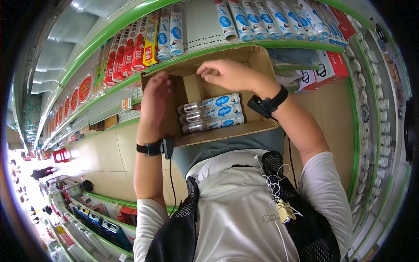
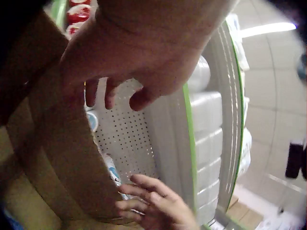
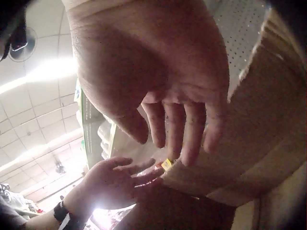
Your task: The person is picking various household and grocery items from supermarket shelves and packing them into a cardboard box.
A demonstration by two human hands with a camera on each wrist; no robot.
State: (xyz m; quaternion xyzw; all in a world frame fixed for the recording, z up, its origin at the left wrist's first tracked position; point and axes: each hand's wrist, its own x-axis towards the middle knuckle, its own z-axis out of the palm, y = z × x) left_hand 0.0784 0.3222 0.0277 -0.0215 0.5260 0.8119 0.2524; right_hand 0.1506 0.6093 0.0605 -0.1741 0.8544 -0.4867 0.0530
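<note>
An open cardboard box sits against the person's lap, facing the shelf. On its floor lie three printed tube-shaped packs with blue oval labels, side by side. The left hand is over the box's left side, fingers loosely bent and nothing in them. The right hand hovers above the far part of the box, its fingers relaxed and pointing left, also holding nothing. In the right wrist view, the left hand shows its fingers spread apart.
Beyond the box, a green-edged shelf carries matching blue-labelled tubes on the right and two more left of a gap. Red boxes stand farther left. Shelving runs along the right side.
</note>
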